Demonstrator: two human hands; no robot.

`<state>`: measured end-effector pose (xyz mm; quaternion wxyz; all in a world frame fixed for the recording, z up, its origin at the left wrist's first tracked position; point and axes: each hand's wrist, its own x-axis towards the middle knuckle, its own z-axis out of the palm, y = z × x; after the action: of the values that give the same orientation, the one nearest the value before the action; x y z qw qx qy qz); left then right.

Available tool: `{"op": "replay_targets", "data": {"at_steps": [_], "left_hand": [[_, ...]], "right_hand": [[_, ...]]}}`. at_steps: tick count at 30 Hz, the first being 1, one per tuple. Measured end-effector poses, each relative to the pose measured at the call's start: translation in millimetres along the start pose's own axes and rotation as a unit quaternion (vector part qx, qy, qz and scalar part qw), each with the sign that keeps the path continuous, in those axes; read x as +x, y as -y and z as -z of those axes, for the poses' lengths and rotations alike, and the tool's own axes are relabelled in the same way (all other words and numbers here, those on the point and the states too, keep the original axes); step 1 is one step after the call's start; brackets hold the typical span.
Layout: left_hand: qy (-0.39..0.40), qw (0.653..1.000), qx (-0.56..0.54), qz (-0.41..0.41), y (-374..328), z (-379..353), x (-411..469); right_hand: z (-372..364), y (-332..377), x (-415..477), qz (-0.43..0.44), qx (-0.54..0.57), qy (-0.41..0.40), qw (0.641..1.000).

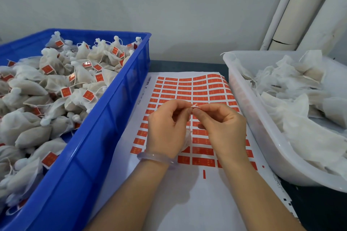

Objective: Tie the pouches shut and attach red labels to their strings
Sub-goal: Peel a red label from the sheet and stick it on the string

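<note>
I hold the left hand (167, 127) and the right hand (223, 125) together over the middle of the sheet (187, 202). Each pinches the string (194, 106) between thumb and fingertip, and the tips nearly meet. The pouch (187, 138) hangs from that string in the gap between my palms, just above the paper, so its own weight draws the neck closed while I work the ends.

I work right over the red labels (202, 151) so the next one is within reach. Whether one is already on the string, I cannot tell.

The blue crate (105, 118) sits at the worktop's (309, 208) left edge, heaped with tied, tagged pouches (82, 73). The white tub (262, 137) at the right edge holds loose, untagged ones (293, 84). I judge this puts supply on one side and finished work on the other.
</note>
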<state>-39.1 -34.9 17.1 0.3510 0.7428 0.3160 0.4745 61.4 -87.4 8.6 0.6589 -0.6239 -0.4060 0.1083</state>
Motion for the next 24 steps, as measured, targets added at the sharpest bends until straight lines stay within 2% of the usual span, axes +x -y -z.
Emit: {"op": "replay_targets", "data": {"at_steps": [5,9,14,18,20,24], "left_hand": [[-0.002,1.000,0.020,-0.012,0.3,-0.2,-0.1],[0.002,0.996,0.078,-0.052,1.4,1.7,-0.4],[0.047,0.994,0.085,-0.048,0.2,8.1,4.0],[0.088,0.990,0.098,-0.052,2.1,16.3,6.9],[0.098,0.989,0.104,-0.042,2.7,17.4,7.6],[0.105,0.987,0.114,-0.033,2.6,15.4,7.3]], "right_hand": [[-1.5,-0.8,-0.7,-0.001,-0.007,-0.005,1.000],[0.9,1.3,-0.5,-0.005,-0.018,-0.008,1.000],[0.9,1.0,1.1,-0.037,0.018,0.015,0.999],[1.4,5.4,-1.9,0.010,0.010,0.100,0.995],[0.5,6.0,-5.7,0.038,-0.017,0.092,0.995],[3.0,5.5,-6.1,0.041,-0.024,0.068,0.997]]}}
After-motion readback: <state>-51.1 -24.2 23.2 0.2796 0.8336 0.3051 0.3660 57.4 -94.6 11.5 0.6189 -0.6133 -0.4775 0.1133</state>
